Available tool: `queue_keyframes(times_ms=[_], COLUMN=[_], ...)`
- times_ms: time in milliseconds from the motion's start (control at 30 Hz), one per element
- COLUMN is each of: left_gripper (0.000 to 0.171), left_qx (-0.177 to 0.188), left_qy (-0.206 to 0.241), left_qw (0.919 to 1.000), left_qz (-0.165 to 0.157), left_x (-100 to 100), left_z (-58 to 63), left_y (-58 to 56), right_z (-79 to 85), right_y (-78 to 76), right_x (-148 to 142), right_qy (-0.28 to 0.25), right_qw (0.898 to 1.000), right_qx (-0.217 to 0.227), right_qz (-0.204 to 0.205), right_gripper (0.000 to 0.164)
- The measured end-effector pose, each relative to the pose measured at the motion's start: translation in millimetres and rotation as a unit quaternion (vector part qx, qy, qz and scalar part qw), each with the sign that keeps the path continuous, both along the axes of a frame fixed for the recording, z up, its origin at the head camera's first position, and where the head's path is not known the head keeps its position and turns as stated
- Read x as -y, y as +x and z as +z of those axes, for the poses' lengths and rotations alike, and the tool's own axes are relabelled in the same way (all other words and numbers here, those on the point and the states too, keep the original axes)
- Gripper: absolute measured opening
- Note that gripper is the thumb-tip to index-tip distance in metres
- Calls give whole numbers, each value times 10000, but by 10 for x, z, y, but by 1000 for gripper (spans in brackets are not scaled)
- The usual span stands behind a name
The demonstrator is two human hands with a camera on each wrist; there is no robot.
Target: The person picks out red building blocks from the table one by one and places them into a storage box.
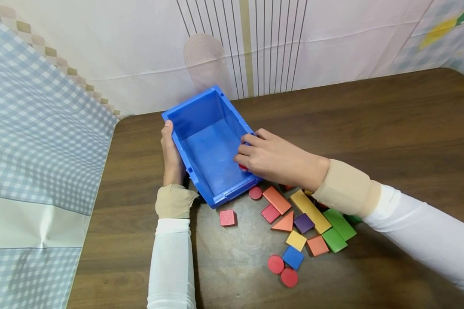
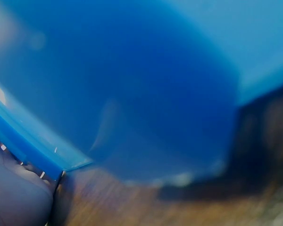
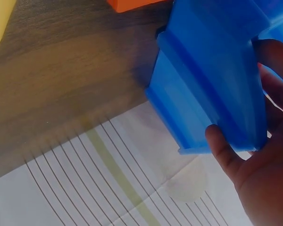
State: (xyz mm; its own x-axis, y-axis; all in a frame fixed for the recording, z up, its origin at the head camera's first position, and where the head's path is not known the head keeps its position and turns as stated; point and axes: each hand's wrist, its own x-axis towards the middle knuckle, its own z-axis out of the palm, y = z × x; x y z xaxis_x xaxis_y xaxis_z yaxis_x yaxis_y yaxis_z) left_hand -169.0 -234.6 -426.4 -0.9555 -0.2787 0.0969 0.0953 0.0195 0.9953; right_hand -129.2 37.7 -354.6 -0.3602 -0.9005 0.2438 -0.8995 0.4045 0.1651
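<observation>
A blue plastic bin (image 1: 216, 141) stands tilted at an angle on the table. My left hand (image 1: 170, 156) grips its left wall, thumb at the rim; the left wrist view shows part of that hand (image 2: 19, 193) against the blue edge. Over the bin's right wall reaches my right hand (image 1: 272, 156), its fingers curled inside around a red block (image 1: 242, 168), mostly hidden by them. One finger (image 3: 221, 146) lies along the outside of the wall in the right wrist view. The bin's visible floor is bare.
Several wooden blocks lie in front of the bin: a pink cube (image 1: 227, 218), red discs (image 1: 276, 264), a long yellow block (image 1: 310, 211), green blocks (image 1: 340, 224), a purple block (image 1: 303, 223) and a blue block (image 1: 293, 257). A patterned cloth (image 1: 139, 51) hangs behind the table.
</observation>
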Motion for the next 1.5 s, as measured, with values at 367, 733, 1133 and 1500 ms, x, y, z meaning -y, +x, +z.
queue_keyframes(times_ms=[367, 733, 1133, 1500], left_gripper=[61, 61, 62, 63], left_qx=[114, 83, 119, 138], left_qy=[-38, -17, -8, -45], left_qw=[9999, 9999, 9999, 9999], left_qz=[81, 113, 64, 14], left_x=[38, 18, 2, -1], left_z=[-7, -3, 7, -7], left_y=[18, 4, 8, 0], right_z=[48, 71, 83, 69], right_y=[14, 13, -16, -22], right_x=[61, 90, 133, 164], right_qy=[465, 797, 1072, 1270], right_qw=[9982, 9960, 9929, 9900], right_qx=[284, -156, -110, -283], right_qz=[-238, -361, -495, -552], right_gripper=[21, 15, 23, 24])
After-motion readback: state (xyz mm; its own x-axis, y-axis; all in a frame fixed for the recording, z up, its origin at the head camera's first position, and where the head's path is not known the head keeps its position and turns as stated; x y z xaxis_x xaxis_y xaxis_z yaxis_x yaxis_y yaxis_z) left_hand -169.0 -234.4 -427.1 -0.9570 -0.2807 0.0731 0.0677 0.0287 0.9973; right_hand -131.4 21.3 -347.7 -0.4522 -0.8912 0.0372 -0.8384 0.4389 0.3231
